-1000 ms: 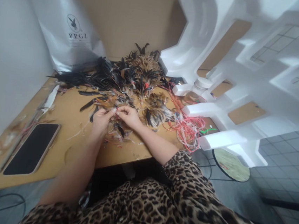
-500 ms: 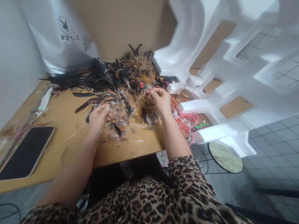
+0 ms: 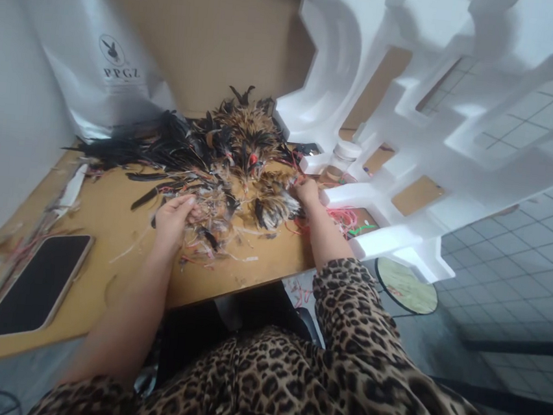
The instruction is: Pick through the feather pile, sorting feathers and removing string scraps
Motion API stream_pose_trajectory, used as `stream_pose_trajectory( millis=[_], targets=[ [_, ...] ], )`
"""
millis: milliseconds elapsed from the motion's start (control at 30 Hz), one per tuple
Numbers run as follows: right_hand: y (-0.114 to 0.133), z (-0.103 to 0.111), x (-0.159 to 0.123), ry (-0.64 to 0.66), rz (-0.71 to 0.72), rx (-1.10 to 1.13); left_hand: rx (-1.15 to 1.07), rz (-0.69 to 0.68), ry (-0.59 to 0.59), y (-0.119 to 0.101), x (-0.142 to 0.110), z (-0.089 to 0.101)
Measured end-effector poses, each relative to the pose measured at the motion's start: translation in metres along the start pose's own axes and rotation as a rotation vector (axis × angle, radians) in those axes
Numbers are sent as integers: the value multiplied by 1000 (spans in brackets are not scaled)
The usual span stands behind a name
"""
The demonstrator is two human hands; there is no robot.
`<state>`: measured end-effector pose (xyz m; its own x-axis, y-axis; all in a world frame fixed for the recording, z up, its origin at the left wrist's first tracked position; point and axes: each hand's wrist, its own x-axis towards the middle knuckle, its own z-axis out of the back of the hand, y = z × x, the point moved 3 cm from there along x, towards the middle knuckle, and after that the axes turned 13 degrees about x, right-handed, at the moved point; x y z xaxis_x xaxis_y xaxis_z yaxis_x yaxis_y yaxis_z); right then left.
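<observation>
Thumb and fingers of my left hand (image 3: pixel 172 218) are pinched together at the left edge of a loose heap of small brown feathers (image 3: pixel 213 204); what lies between the fingertips is too small to name. My right hand (image 3: pixel 307 192) is closed beside a tuft of brown and grey feathers (image 3: pixel 276 207), close to the red and pink cords (image 3: pixel 341 219). Its fingertips are partly hidden, and so is whatever they hold. Behind both hands spreads a large pile of black feathers (image 3: pixel 136 142) and brown feathers (image 3: pixel 248 126), with a small red piece among them.
A phone (image 3: pixel 37 285) lies on the table (image 3: pixel 122 290) at the left. A silver bag (image 3: pixel 94 72) leans at the back left. White foam packing (image 3: pixel 411 129) rises on the right, its prongs near a lidded clear jar (image 3: pixel 342 158). A round stool (image 3: pixel 406 285) stands below.
My right hand has moved right, away from the red piece and towards the cords. My left hand stays at the small feathers. The whole view has shifted slightly.
</observation>
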<state>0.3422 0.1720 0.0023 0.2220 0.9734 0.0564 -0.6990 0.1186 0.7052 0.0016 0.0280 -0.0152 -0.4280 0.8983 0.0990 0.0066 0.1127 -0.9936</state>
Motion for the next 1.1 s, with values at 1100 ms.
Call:
stream_pose_trajectory(
  millis=[1100],
  targets=[
    [53, -30, -145, 189, 390, -471, -6, 16, 14, -6, -1, -5]
  ],
)
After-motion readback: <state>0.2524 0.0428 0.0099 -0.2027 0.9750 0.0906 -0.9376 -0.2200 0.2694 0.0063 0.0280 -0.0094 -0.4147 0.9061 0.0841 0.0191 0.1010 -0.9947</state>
